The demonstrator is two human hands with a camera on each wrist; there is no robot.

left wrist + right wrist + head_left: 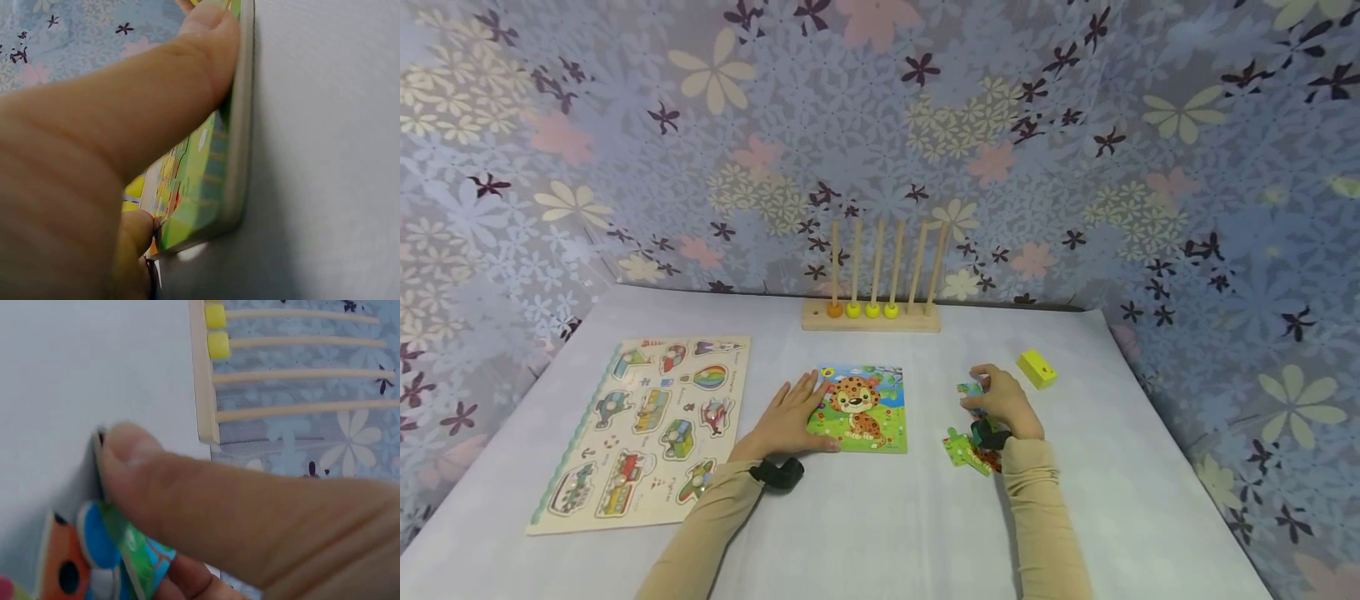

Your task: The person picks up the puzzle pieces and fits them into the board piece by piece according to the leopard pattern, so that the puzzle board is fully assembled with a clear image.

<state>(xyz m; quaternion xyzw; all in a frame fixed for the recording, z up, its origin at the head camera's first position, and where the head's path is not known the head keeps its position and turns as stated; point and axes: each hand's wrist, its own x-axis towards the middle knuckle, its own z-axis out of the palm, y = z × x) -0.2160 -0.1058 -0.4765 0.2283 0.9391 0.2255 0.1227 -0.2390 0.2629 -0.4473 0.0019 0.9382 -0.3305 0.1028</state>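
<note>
My left hand (784,423) lies with fingers spread over the left side of a square leopard puzzle (859,402). Its thumb is along the near edge; the left wrist view shows it on the puzzle's thick rim (236,169). Over to the right, my right hand (1006,406) pinches a small blue-and-green jigsaw piece (972,389) between thumb and fingers. Below that hand lie several loose jigsaw pieces (961,450), green and orange, partly covered by the wrist. In the right wrist view, the thumb presses a piece (139,562) near an orange one (61,565) with a black spot.
A wooden peg puzzle board (741,383) with vehicle pictures lies at the left. At the back stands a wooden counting rack (871,324) with upright rods, one orange bead and several yellow ones. A yellow block (1037,369) sits beyond my right hand. Flowered cloth hangs behind the table.
</note>
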